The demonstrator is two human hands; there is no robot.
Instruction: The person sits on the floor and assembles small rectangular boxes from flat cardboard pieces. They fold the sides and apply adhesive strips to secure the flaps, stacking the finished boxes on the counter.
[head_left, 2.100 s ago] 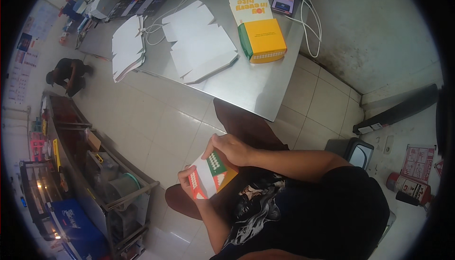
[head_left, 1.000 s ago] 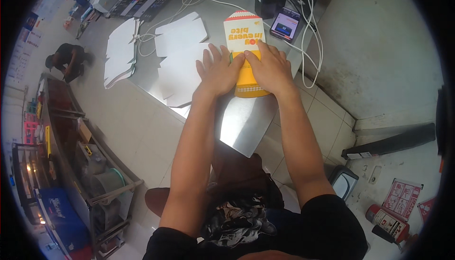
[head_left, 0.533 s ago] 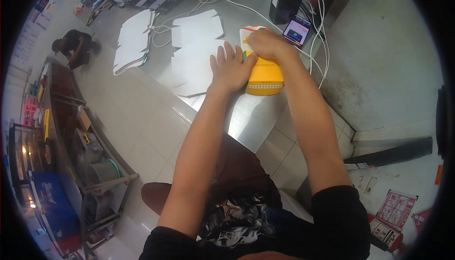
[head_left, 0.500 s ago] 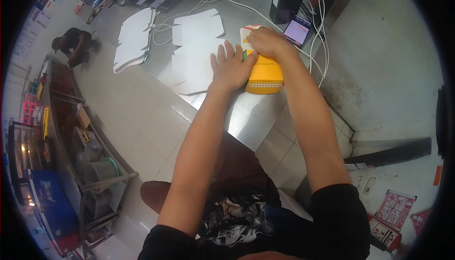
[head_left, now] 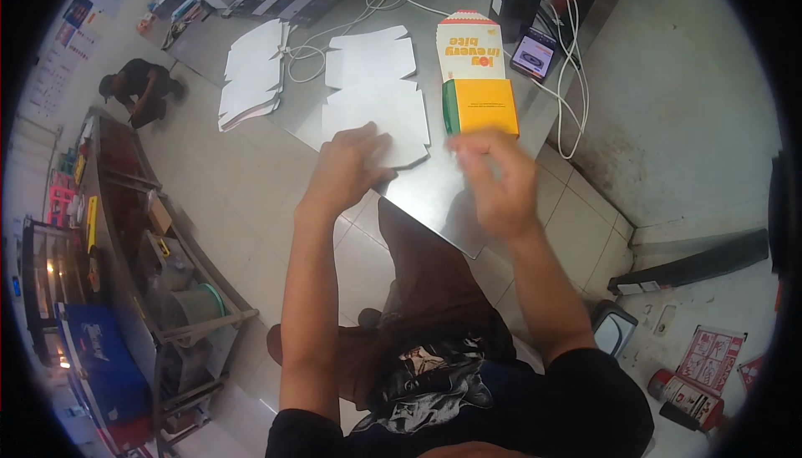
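Observation:
My left hand (head_left: pixel 347 166) rests at the near corner of a stack of white flat carton blanks (head_left: pixel 372 107), its fingers on the card and its thumb apart at the edge. To the right stands a folded yellow carton (head_left: pixel 484 106) with a green side and a raised white flap with a red-checked end. In front of the carton's near end is my right hand (head_left: pixel 501 178), bent and smeared by motion. Its fingertips are close to the carton, but whether they touch it or hold anything is unclear.
A second stack of white blanks (head_left: pixel 251 70) lies to the left on the metal table (head_left: pixel 451 207). A lit phone (head_left: pixel 533 53), black adapter (head_left: pixel 511 9) and white cables (head_left: pixel 576 82) sit at the right. Beyond the left table edge, a person (head_left: pixel 142 89) crouches near a shelf unit.
Both hands have come off the yellow carton and drawn nearer to me. The left has moved to the white blanks. The carton's flap now shows uncovered.

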